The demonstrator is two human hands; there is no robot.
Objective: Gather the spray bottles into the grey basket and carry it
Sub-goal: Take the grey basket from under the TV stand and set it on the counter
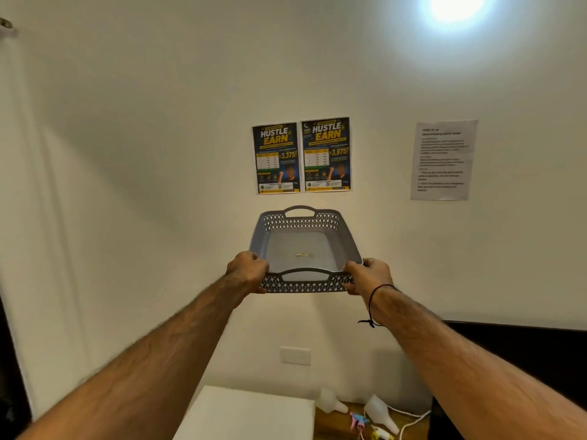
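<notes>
Grey basket (305, 246) was held up in the air in front of the wall, tilted so its inside faced the camera. Left hand (249, 269) gripped the near left corner of the rim, right hand (368, 276) gripped the near right corner, fingers of both curled round the edge. Basket held no bottles, only a small yellowish scrap on its floor.

Two spray bottles were down on the wooden worktop (333, 422), near its back edge by the wall: one (332, 401) lay on its side with a pink-and-blue trigger head (357, 420) beside it, the other (381, 414) lay angled further right with a yellow trigger (381, 435) near the frame's bottom edge. A white cable (413, 422) ran past them. A white box (247, 414) sat to their left.

Judgement: gathering not started, zero bottles in. Left to do: bring the basket down to the worktop, free a hand, load both bottles, then carry.
</notes>
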